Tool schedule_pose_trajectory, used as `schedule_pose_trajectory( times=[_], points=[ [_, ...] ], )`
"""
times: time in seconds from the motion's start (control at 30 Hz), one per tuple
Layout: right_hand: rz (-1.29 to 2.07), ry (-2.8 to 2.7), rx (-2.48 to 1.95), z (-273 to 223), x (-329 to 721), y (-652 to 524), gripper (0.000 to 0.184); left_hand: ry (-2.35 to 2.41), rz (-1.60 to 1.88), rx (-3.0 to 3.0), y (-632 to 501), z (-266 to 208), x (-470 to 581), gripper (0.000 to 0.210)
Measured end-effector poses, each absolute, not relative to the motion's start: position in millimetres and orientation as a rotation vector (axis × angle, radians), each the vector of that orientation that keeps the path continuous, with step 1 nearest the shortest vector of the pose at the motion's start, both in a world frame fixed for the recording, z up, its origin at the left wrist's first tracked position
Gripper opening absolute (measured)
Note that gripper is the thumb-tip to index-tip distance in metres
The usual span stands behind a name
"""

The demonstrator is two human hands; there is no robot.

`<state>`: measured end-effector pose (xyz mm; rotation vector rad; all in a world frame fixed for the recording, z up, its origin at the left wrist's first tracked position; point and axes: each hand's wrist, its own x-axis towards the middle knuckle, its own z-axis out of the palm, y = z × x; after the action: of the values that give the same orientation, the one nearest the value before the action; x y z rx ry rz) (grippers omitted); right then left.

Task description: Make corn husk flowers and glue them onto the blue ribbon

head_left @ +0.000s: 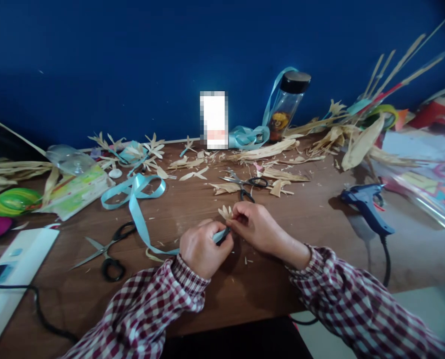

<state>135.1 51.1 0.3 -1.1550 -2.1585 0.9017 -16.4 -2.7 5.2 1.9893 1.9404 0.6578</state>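
My left hand (pixel 203 247) is closed around the end of a light blue ribbon (pixel 141 227), which trails from it back into loops on the table. A dark tip shows between its thumb and forefinger, too small to name. Touching it from the other side, my right hand (pixel 262 232) pinches the base of a small pale dried-husk flower (pixel 225 213), petals pointing up and away. The fingers hide the flower's lower end. Black-handled scissors (pixel 108 249) lie spread to the left of my hands, and a second pair of scissors (pixel 242 182) lies just beyond them.
A blue glue gun (pixel 368 204) stands at the right, its cord running down. A lidded glass bottle (pixel 288 107) leans by the blue wall. Husk strips (pixel 271 149) and finished-looking husk flowers (pixel 155 147) line the back. A white power strip (pixel 24 264) with a black cable lies left.
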Motion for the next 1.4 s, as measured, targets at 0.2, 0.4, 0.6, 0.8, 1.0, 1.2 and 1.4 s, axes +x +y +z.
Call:
schedule_pose_trajectory(
  times=[0.2, 0.4, 0.6, 0.8, 1.0, 1.2, 1.4],
  points=[
    [0.934, -2.086, -1.222, 0, 131, 49, 0.013, 1.965, 0.678, 1.861, 3, 4, -17, 0.016],
    [1.573, -1.852, -1.042, 10, 143, 61, 0.028, 1.587, 0.669, 1.370, 14, 11, -33, 0.023],
    [1.838, -1.877, -0.886, 13, 148, 65, 0.028, 1.407, 0.639, 1.214, 16, 11, -39, 0.027],
    [1.992, -1.651, -0.779, 8, 146, 64, 0.018, 1.370, 0.610, 1.223, 12, 4, -38, 0.027],
    [2.040, -1.519, -0.767, 1, 143, 62, 0.020, 1.451, 0.640, 1.210, 10, 12, -31, 0.028],
    [2.015, -1.475, -0.798, 1, 139, 60, 0.022, 1.475, 0.676, 1.182, 10, 16, -27, 0.024],
    [1.960, -1.539, -0.805, 4, 140, 61, 0.018, 1.400, 0.673, 1.126, 9, 16, -29, 0.023]
  ],
)
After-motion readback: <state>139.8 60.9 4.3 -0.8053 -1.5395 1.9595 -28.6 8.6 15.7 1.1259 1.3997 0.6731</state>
